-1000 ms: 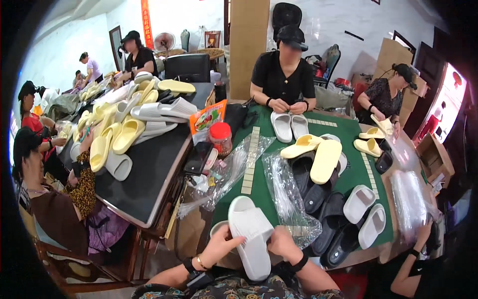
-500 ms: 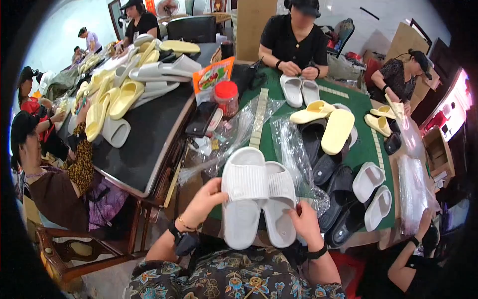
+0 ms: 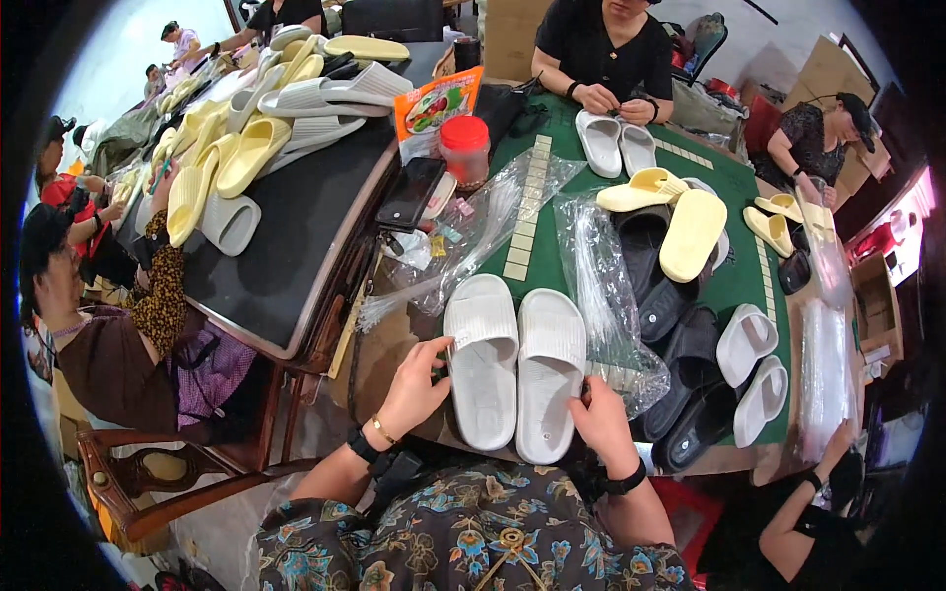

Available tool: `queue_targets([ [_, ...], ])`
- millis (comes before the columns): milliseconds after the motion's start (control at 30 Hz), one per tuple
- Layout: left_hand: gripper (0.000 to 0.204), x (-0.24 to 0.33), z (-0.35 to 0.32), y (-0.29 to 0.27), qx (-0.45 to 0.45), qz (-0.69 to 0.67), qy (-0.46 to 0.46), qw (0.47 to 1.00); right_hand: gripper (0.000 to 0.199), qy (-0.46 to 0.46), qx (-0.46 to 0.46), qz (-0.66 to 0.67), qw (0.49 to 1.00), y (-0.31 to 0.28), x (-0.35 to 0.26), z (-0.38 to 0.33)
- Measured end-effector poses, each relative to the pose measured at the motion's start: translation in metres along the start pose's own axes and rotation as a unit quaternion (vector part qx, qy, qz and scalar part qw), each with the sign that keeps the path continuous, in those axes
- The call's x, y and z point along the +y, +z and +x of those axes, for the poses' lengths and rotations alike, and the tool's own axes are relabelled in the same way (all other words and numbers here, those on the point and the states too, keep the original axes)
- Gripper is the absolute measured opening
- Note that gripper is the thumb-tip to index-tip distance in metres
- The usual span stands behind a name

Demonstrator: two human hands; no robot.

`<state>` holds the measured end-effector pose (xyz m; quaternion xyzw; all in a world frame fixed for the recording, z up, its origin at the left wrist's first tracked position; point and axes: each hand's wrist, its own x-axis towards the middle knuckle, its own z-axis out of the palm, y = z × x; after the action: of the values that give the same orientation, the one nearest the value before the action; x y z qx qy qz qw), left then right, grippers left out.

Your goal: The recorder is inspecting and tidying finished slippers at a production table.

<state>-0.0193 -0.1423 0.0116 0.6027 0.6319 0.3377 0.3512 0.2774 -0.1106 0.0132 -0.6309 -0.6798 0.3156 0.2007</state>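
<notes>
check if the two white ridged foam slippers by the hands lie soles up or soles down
Soles up: both white ridged foam slippers lie flat side by side, grooved undersides showing, no strap visible.

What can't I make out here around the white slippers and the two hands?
Head view only:
- Right hand fingertips: curled against the right white slipper, contact unclear.
- Slipper heels: cut off by the table edge.
- Clear bag contents: lost in glare.
- Left hand palm: turned away.

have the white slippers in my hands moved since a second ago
Yes. The white slippers were stacked and held up over the table's near edge; now they lie side by side, soles up, on the green table, beside the plastic bag.
</notes>
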Motion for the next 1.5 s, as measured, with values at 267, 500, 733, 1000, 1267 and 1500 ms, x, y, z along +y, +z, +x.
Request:
queue_targets([
  [267, 0.060, 0.005, 0.017, 0.015, 0.079, 0.100, 0.060, 0.990, 0.036, -0.021, 0.055, 0.009, 0.998, -0.004, 0.002, 0.016],
  [500, 0.050, 0.010, 0.014, 0.030, 0.157, 0.260, 0.254, 0.918, 0.041, -0.032, 0.015, -0.032, 0.999, -0.002, -0.002, 0.021],
  [733, 0.016, 0.022, 0.020, 0.052, 0.059, 0.328, 0.267, 0.904, 0.043, -0.018, 0.007, -0.008, 1.000, 0.003, -0.009, 0.010],
  [1000, 0.018, 0.032, -0.014, 0.054, -0.015, 0.248, 0.241, 0.938, 0.050, 0.033, -0.026, 0.040, 0.998, 0.003, -0.006, 0.001],
  [1267, 0.006, 0.017, 0.031, -0.015, 0.273, 0.126, 0.192, 0.934, 0.049, 0.042, -0.020, 0.030, 0.998, 0.006, 0.008, 0.007],
  [1500, 0.006, -0.055, 0.095, -0.042, 0.252, 0.320, 0.067, 0.911, 0.048, 0.037, -0.052, 0.044, 0.997, 0.012, 0.011, 0.003],
])
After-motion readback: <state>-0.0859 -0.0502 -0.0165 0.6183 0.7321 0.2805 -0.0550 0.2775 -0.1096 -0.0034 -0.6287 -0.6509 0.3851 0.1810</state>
